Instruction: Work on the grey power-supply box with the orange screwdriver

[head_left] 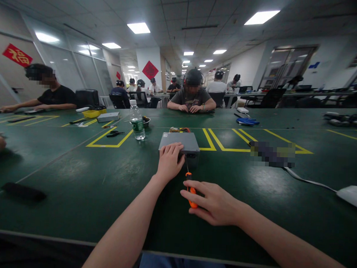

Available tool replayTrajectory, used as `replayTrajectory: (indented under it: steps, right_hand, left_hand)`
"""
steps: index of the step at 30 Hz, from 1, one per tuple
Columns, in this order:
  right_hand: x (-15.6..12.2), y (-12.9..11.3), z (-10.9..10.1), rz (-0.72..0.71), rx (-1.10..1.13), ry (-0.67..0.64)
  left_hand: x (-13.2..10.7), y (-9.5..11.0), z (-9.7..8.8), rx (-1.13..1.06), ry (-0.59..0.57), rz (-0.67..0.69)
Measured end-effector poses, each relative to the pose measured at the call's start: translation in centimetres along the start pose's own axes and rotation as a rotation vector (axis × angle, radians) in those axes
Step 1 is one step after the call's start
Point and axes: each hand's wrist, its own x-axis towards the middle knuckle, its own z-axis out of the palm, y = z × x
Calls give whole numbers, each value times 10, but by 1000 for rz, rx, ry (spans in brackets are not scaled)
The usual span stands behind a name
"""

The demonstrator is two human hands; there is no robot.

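A grey metal power supply unit [190, 140] lies on the green table in front of me, with a bundle of coloured wires [180, 129] behind it. My left hand [171, 159] holds it down: the fingers lie over its top and the thumb reaches the front edge. Between the fingers and thumb of my right hand [209, 201] is a screwdriver [193, 198] with an orange and black handle. Its shaft points away from me to the unit's front face, near the socket. The tip is too small to make out.
A water bottle [137, 122] stands left of the unit, beside a small bowl [146, 121]. Black pliers [115, 134] lie further left. A dark pouch-like item [265, 153] with a white cable is at right. A black cylinder [24, 192] lies near left. Co-workers sit across and at left.
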Motion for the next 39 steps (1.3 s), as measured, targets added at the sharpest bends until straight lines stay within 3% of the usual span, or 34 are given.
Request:
replayTrajectory:
  steps: [4,9,15,20,24,27,30,34,39]
  right_hand:
    - [1,0,5,-30,-62,91]
    - [-2,4,10,32,-23,176]
    - [-2,1,0,17,-6,33]
    - [0,2,4,-41,-101,107]
    - [-2,4,9,12,-63,149]
    - [-3,3,7,44,-22,86]
    - [-2,2,3,-28,-106,7]
    - [-1,8,5,-160,-269,138]
    - [2,15,10,-190,-289,260]
  left_hand:
    - [0,0,0,0,4,-1]
    - [0,-1,1,-3,4,1]
    - [0,-1,1,-3,3,-3]
    - [0,0,1,4,-4,-5]
    - [0,-1,1,9,-1,-4]
    - [0,-1,0,4,-2,-6]
    - [0,-1,0,0,-1,-1]
    - [0,-1,0,1,0,1]
    - [0,-1,0,-4,10,4]
